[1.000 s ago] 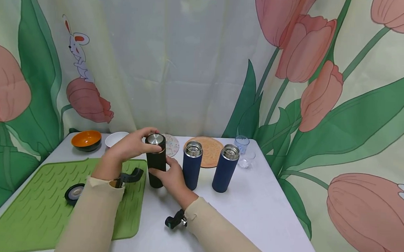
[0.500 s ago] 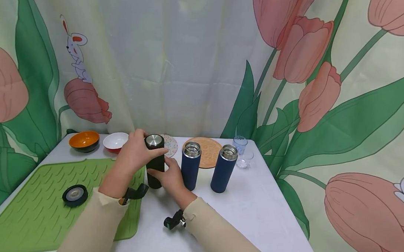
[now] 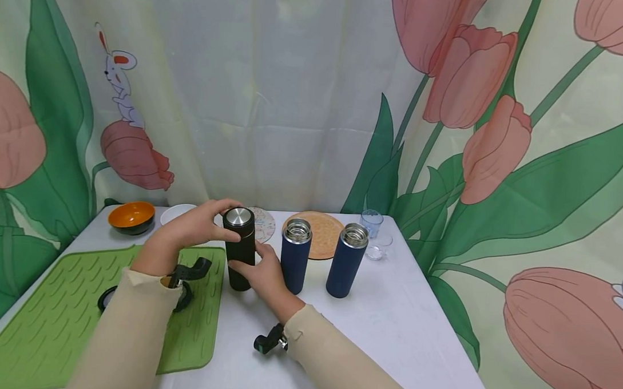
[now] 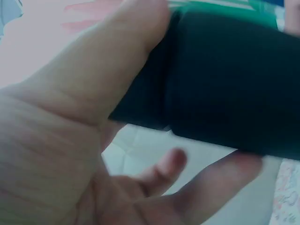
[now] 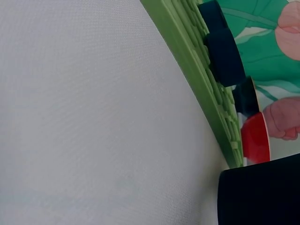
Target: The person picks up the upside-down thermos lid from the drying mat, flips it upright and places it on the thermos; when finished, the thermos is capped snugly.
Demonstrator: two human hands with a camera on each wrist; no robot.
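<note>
No text, label, brand, number or sign can be read on anything here.

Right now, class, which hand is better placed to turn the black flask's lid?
Probably the left hand: its fingers curl round the lid of the black flask. The right hand holds the body lower down, steadying it.

Three flasks (image 3: pixel 295 254) stand in a row on the table (image 3: pixel 389 317), right of the mat (image 3: pixel 70 318).
</note>
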